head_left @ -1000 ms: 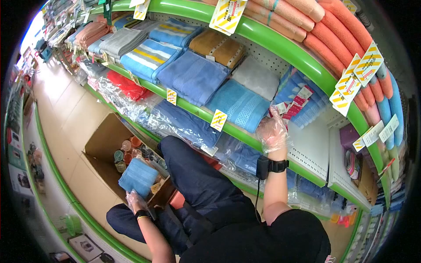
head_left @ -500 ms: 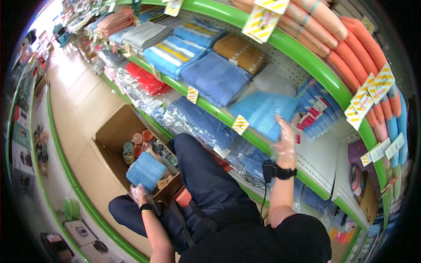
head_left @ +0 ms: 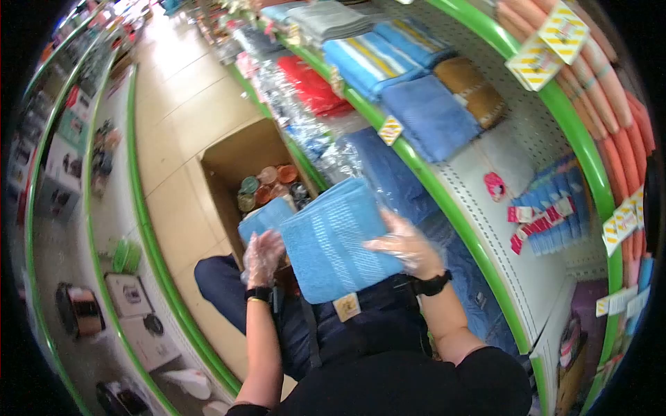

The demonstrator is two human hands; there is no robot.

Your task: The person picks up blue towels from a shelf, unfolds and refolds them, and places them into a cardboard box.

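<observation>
A folded light-blue towel (head_left: 340,243) with pale woven bands is held up in front of my lap, and a square tag (head_left: 346,306) hangs at its lower edge. My right hand (head_left: 409,246), in a clear plastic glove, grips this towel by its right side, thumb across the front. Also gloved, my left hand (head_left: 263,256) is just left of the towel with its fingers raised and apart. Behind those fingers, a second folded blue towel (head_left: 267,218) rests in the cardboard box (head_left: 239,156), partly covered by the hand and the held towel.
Several small jars (head_left: 267,184) fill part of the box on the tiled floor (head_left: 170,139). To my right, a green-edged shelf (head_left: 485,270) carries stacked towels, a blue folded towel (head_left: 427,118) and tagged blue items (head_left: 551,211). Boxed goods (head_left: 132,295) line the left shelf.
My right hand has taken the light-blue towel off the shelf and brought it left over my lap. The left hand has come up beside it. The camera view has turned.
</observation>
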